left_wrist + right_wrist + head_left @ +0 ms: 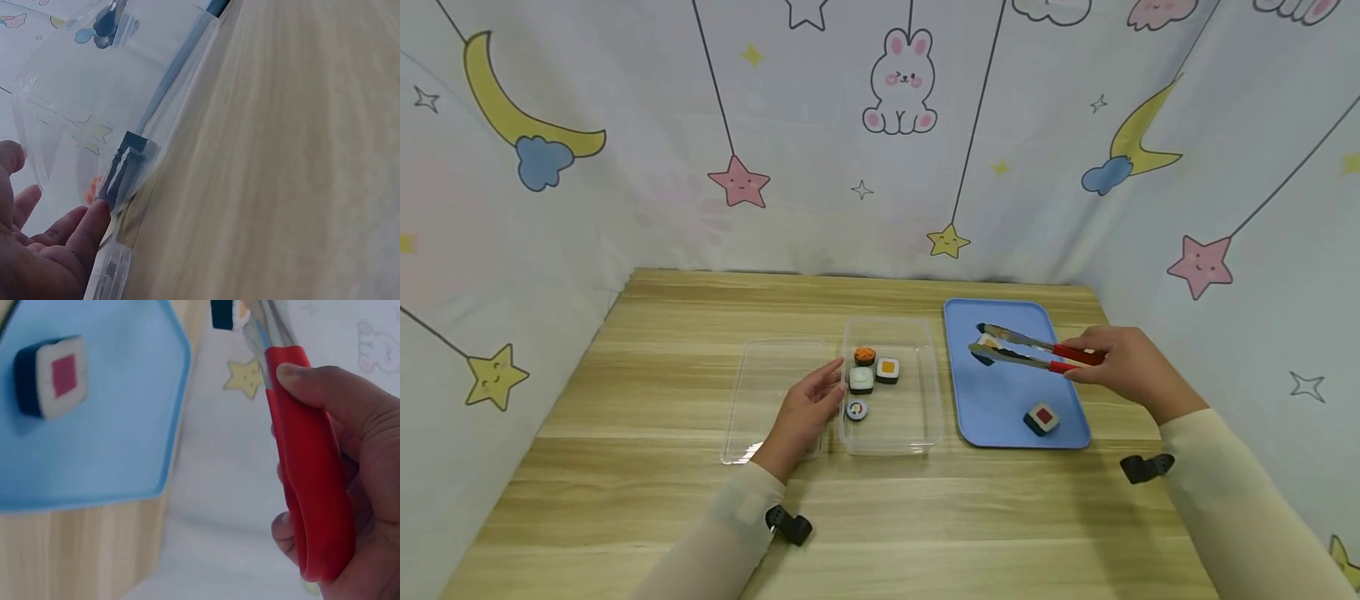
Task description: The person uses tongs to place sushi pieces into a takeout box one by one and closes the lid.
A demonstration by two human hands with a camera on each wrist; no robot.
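My right hand (pixel 1123 364) grips red-handled metal tongs (pixel 309 469) over the blue tray (pixel 1000 421). Between the tips of the tongs is a sushi piece (pixel 987 350), partly covered by the lower arm. Another sushi roll (pixel 1041 418), white with a dark red centre, lies at the tray's near right corner. With fingers extended, my left hand (pixel 805 410) touches the left wall of a clear plastic box (pixel 937 408). Inside that box, toward its left side, sit several toy-like sushi pieces, among them an orange-topped one (pixel 865 357) and one with a yellow centre (pixel 887 370).
A clear lid (pixel 752 400) lies flat left of the box, partly under my left hand. The wooden table (pixel 925 525) extends in front. A patterned cloth (pixel 820 225) hangs behind the table and at both sides.
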